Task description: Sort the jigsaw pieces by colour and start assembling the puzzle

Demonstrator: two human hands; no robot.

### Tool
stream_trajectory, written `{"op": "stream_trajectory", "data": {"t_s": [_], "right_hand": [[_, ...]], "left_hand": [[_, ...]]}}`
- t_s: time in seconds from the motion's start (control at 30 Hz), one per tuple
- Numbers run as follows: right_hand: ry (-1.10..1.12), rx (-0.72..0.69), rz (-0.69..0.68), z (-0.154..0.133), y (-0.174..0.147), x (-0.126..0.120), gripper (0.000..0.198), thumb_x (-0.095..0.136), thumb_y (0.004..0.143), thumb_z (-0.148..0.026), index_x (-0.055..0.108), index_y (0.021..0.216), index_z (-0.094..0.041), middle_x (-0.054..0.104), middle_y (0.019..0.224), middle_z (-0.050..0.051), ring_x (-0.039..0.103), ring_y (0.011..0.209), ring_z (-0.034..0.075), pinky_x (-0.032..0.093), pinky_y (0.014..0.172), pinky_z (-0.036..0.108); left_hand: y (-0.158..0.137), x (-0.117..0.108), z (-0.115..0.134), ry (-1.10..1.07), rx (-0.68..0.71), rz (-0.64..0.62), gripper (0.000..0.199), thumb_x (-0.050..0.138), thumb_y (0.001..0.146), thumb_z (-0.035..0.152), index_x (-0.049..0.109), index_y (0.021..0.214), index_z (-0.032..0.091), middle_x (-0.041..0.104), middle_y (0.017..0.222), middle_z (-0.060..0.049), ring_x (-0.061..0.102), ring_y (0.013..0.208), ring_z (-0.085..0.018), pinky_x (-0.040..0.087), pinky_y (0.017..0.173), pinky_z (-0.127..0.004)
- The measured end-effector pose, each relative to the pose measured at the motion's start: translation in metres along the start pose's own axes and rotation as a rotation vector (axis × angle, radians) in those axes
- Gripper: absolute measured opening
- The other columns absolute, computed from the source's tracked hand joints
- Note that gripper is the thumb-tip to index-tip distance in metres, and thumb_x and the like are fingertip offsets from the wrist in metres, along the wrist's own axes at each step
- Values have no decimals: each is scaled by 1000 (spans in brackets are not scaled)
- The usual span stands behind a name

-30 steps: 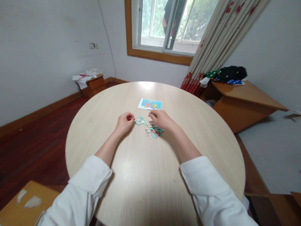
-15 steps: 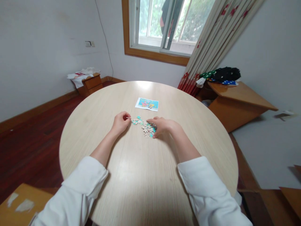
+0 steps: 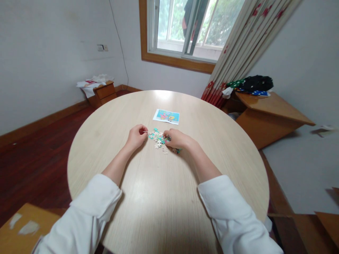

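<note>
My left hand is closed, pinching a thin puzzle piece edge-on between thumb and fingers. Just to its right lies a loose pile of small jigsaw puzzle pieces, some turquoise side up, others showing pale backs. My right hand rests over the pile's right part, its fingers curled in around several pieces and partly hiding them. A few more pieces lie below that hand. Beyond the pile lies a picture sheet with pink and yellow cartoon figures on blue.
The round pale wooden table fills the middle. Behind it is a window with a flowered curtain. A tilted wooden cabinet bears clothes at right; a small drawer unit stands at left, a cardboard box at lower left.
My right hand has moved slightly left and away from me, its fingers drawing closer together. Pieces have shifted left and spread near my left hand, which has stayed almost still.
</note>
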State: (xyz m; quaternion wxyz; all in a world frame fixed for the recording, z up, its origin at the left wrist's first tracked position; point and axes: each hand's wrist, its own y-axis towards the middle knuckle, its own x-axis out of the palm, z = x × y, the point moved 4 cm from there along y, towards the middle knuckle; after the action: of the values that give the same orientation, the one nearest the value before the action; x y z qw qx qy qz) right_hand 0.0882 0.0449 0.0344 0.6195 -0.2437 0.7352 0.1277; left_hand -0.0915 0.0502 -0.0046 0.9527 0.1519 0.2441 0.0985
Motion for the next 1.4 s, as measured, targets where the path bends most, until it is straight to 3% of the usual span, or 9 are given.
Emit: {"op": "stream_trajectory", "data": {"t_s": [0.23, 0.4, 0.63, 0.87, 1.07, 1.23, 1.4], "right_hand": [[119, 5, 185, 3, 3, -8, 29, 48, 75, -2, 66, 95, -14, 68, 85, 6, 59, 77, 15, 41, 70, 23], [179, -2, 296, 2, 2, -15, 29, 45, 75, -2, 67, 90, -13, 68, 85, 7, 59, 76, 15, 42, 71, 24], [198, -4, 317, 3, 2, -19, 30, 44, 76, -2, 69, 90, -12, 69, 85, 8, 59, 77, 15, 42, 73, 24], [233, -13, 384, 7, -2, -26, 32, 46, 78, -3, 64, 103, -11, 67, 79, 6, 58, 71, 14, 42, 72, 25], [168, -29, 277, -2, -6, -33, 19, 52, 77, -5, 69, 83, -12, 66, 75, 6, 55, 66, 13, 40, 65, 22], [127, -46, 161, -8, -3, -20, 16, 60, 75, -11, 70, 88, -11, 66, 74, 6, 55, 65, 13, 38, 62, 22], [131, -81, 138, -6, 1, -11, 13, 56, 73, -5, 66, 69, -12, 65, 69, 5, 55, 64, 13, 39, 61, 23]], "left_hand": [[3, -1, -3, -114, -70, 31, 5, 54, 59, 15, 56, 63, 16, 59, 62, 1, 55, 61, -13, 43, 62, -25], [2, -1, -6, -310, -198, 59, 9, 55, 61, 15, 59, 70, 15, 65, 67, -3, 60, 66, -14, 47, 65, -27], [-1, -1, -3, -457, -254, 21, 14, 59, 61, 19, 62, 74, 14, 69, 78, -7, 63, 76, -18, 48, 70, -30], [-1, -3, 5, -629, -231, 58, 14, 61, 56, 21, 65, 68, 15, 68, 75, -6, 62, 80, -19, 48, 71, -29], [2, -9, 2, -785, -305, 158, 8, 60, 54, 18, 60, 61, 15, 61, 61, -1, 61, 65, -14, 49, 67, -28], [1, -17, 2, -857, -365, 212, 9, 60, 54, 17, 56, 61, 14, 56, 58, 2, 58, 56, -10, 49, 63, -25], [0, -20, 2, -913, -386, 234, 6, 58, 54, 17, 55, 59, 14, 54, 58, 3, 54, 51, -8, 48, 58, -23]]}}
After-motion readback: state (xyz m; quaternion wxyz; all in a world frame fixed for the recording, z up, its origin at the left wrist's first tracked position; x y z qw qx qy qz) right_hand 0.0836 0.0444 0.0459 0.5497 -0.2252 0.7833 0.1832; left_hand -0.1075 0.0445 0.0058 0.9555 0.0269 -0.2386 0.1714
